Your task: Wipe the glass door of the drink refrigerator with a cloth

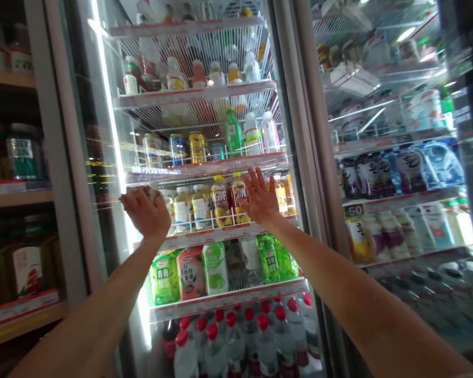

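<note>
My left hand (145, 211) is closed around a crumpled, greyish-brown cloth (153, 194), of which only a little shows above the fingers. It is up against the left part of the fridge's glass door (157, 121), in front of the shelf of tea bottles. My right hand (258, 199) has its fingers spread and holds nothing. It is at the same height on the right, in front of a brown tea bottle (220, 202) and its neighbours; whether the palm touches the glass cannot be told. Reflections lie across the pane.
Green and red drink cartons (191, 273) stand one shelf below, with red-capped bottles (234, 336) at the bottom. Cans (177, 149) line the shelf above. A metal door frame (307, 131) separates a second fridge on the right. Wooden shelves (16, 197) with jars stand left.
</note>
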Demonstrator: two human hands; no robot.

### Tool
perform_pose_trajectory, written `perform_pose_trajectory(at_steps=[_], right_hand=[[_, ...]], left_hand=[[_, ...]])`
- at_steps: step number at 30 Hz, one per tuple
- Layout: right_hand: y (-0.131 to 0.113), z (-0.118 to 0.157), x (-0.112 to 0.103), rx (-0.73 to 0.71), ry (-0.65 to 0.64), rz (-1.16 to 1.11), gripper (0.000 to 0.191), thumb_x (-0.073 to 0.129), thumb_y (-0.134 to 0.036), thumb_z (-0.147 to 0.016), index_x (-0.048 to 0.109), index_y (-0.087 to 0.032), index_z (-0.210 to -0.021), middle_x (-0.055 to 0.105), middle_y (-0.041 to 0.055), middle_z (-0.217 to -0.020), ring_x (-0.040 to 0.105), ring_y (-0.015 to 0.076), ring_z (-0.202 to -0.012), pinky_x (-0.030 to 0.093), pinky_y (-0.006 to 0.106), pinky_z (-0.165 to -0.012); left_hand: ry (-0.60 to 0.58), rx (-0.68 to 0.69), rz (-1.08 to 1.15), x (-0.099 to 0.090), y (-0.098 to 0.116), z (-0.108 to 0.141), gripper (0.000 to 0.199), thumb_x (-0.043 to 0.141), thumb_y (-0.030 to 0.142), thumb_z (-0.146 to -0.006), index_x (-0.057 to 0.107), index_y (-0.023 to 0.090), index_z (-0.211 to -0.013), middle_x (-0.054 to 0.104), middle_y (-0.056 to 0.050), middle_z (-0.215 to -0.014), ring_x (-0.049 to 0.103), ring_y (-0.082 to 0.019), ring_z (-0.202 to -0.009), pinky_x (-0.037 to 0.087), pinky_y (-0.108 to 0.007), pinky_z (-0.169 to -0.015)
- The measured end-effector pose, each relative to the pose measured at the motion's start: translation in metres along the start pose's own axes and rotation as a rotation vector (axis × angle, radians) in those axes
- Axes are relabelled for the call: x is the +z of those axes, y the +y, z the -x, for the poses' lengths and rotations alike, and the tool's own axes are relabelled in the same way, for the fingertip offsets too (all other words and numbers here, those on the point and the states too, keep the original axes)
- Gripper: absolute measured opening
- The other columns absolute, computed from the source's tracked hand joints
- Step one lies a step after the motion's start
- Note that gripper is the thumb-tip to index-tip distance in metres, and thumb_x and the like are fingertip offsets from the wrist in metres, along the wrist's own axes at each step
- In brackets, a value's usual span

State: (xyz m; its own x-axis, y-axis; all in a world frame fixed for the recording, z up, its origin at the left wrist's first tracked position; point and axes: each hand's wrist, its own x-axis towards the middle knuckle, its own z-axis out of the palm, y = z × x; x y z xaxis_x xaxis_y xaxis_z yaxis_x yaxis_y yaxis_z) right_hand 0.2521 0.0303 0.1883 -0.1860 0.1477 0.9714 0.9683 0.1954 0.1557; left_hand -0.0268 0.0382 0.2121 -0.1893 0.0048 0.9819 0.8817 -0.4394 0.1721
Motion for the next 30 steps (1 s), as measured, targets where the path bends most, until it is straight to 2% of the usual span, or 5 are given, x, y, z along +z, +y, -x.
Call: perform_pose_trajectory(at_steps=[6, 9, 15, 22, 30], right_hand=[[0.0, 0.0, -0.001, -0.003, 0.0, 0.031, 0.062, 0.031, -0.049, -0.089, 0.021, -0.018, -0.141, 0.017, 0.0094, -0.151, 0.006, 0.0244, -0.14, 0.009, 0.053, -0.111], [-0.001, 0.001, -0.001, -0.008, 0.014, 0.05, 0.061, 0.031, -0.049, -0.089, 0.021, -0.017, -0.141, 0.018, 0.0093, -0.151, 0.007, 0.0245, -0.14, 0.009, 0.053, -0.11], [0.0, 0.002, 0.0, -0.011, 0.016, 0.07, 0.061, 0.028, -0.05, -0.09, 0.019, -0.017, -0.141, 0.017, 0.0085, -0.151, 0.008, 0.0248, -0.14, 0.011, 0.054, -0.11], [0.001, 0.002, 0.001, -0.02, 0.027, 0.053, 0.063, 0.032, -0.049, -0.089, 0.02, -0.018, -0.141, 0.017, 0.0084, -0.151, 0.007, 0.024, -0.14, 0.009, 0.053, -0.111], [0.0, 0.002, 0.001, -0.008, 0.015, 0.059, 0.062, 0.032, -0.049, -0.089, 0.019, -0.018, -0.142, 0.017, 0.0077, -0.152, 0.007, 0.0243, -0.14, 0.01, 0.053, -0.11]], left_hand=[[-0.197, 0.53, 0.006, 0.047, 0.093, 0.033, 0.041, 0.045, 0.033, -0.084, 0.049, 0.019, -0.123, 0.041, -0.01, -0.141, 0.022, -0.027, -0.137, 0.024, -0.046, -0.109], [-0.218, 0.575, 0.007, 0.042, 0.084, 0.028, 0.04, 0.045, 0.033, -0.084, 0.051, 0.022, -0.123, 0.043, -0.008, -0.14, 0.025, -0.025, -0.136, 0.024, -0.045, -0.109], [0.028, 0.232, -0.132, 0.022, 0.035, 0.008, 0.049, 0.043, 0.029, -0.085, 0.044, 0.008, -0.129, 0.034, -0.021, -0.142, 0.017, -0.031, -0.137, 0.023, -0.049, -0.108], [-0.161, 0.772, -0.04, 0.048, 0.084, 0.06, 0.042, 0.047, 0.031, -0.085, 0.049, 0.019, -0.125, 0.046, -0.009, -0.137, 0.024, -0.024, -0.136, 0.025, -0.042, -0.109], [0.083, 0.144, -0.081, 0.021, 0.019, 0.017, 0.049, 0.043, 0.028, -0.085, 0.043, 0.008, -0.13, 0.033, -0.02, -0.143, 0.02, -0.031, -0.136, 0.021, -0.051, -0.108]])
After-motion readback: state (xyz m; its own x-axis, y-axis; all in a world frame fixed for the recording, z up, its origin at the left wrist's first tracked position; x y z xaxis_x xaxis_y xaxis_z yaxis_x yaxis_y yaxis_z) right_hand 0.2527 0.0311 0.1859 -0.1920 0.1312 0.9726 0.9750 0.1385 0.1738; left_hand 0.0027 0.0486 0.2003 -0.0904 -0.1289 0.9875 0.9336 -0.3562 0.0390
